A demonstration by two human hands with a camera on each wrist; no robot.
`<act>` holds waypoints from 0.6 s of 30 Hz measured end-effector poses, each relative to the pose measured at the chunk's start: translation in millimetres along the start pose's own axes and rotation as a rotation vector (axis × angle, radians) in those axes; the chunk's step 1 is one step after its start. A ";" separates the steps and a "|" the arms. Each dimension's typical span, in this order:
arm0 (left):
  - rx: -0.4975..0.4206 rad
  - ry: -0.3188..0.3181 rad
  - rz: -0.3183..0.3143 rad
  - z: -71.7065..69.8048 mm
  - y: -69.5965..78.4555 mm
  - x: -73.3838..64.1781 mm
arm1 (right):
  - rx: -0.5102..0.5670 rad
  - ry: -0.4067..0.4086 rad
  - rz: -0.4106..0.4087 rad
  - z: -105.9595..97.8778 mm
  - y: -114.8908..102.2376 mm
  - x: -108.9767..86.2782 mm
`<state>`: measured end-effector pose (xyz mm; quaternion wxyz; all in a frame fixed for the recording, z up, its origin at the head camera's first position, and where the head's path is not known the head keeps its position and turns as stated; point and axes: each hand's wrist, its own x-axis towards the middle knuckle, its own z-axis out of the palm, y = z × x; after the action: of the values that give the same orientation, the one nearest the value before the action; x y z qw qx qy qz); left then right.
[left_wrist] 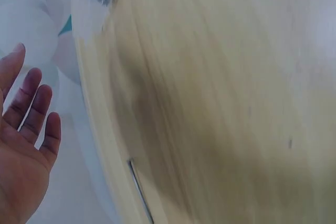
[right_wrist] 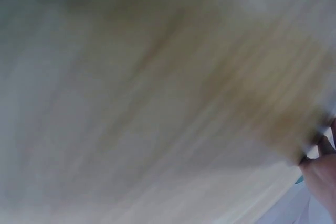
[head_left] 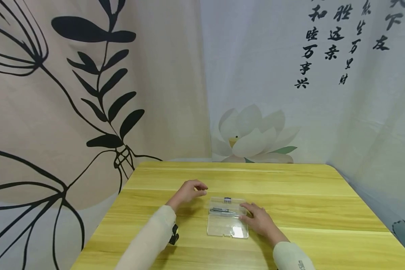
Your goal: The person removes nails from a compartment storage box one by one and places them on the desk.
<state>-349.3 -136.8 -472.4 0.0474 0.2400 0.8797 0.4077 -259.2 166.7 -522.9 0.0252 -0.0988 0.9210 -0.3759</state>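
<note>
A clear plastic box [head_left: 227,227] lies opened flat on the table, with several thin metal rods [head_left: 222,212] across its middle and a small dark blue patch at its far edge. My left hand [head_left: 189,190] hovers beyond the box's far left corner, fingers loosely bent, holding nothing; its palm and spread fingers show in the left wrist view. A single thin metal rod [left_wrist: 140,192] lies on the wood in that view. My right hand [head_left: 259,219] is at the box's right edge, fingers reaching over it. The right wrist view is blurred, with that hand [right_wrist: 320,177] at its edge.
The yellow wood-grain table [head_left: 310,210] has rounded far corners. Behind it hangs a pale curtain [head_left: 175,82] printed with black plants, a white lotus and writing. A black strap [head_left: 174,234] is on the left forearm.
</note>
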 end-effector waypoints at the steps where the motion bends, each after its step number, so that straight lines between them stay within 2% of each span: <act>1: -0.007 -0.004 0.002 2.5 1.5 -0.1 | 0.000 0.002 -0.003 0.2 0.4 0.1; 10: -0.061 -0.036 0.003 22.1 13.0 -0.8 | 0.000 0.003 -0.011 0.0 1.0 -0.3; 18: -0.086 -0.042 -0.019 34.1 15.9 -0.8 | -0.010 -0.001 -0.023 -0.9 -1.1 -0.8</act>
<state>-332.9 -104.6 -483.4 0.0800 0.2382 0.8623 0.4397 -258.4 166.7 -521.5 0.0211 -0.1096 0.9216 -0.3717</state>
